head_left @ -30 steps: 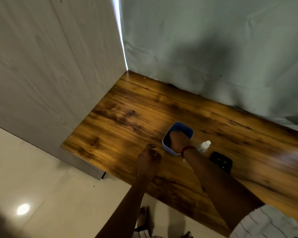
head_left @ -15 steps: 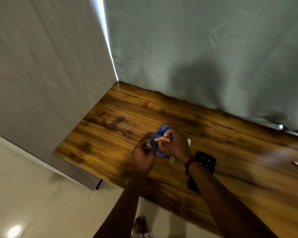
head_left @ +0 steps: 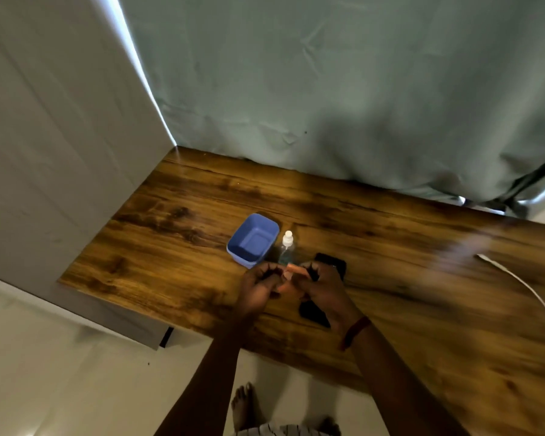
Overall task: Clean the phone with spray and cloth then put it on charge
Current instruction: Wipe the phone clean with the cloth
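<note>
Cloth-prep step: we hold the orange cloth (head_left: 291, 273) pinched between left hand (head_left: 258, 286) and right hand (head_left: 323, 286) fingers; next, presumably, unfold it and take the spray bottle (head_left: 286, 248).

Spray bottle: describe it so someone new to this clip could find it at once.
On the wooden table, look just beyond the person's two hands. The spray bottle stands upright immediately right of the blue tub. It is the only clear thing there, small, with a white cap; the phone to its right is flat and black.
</note>
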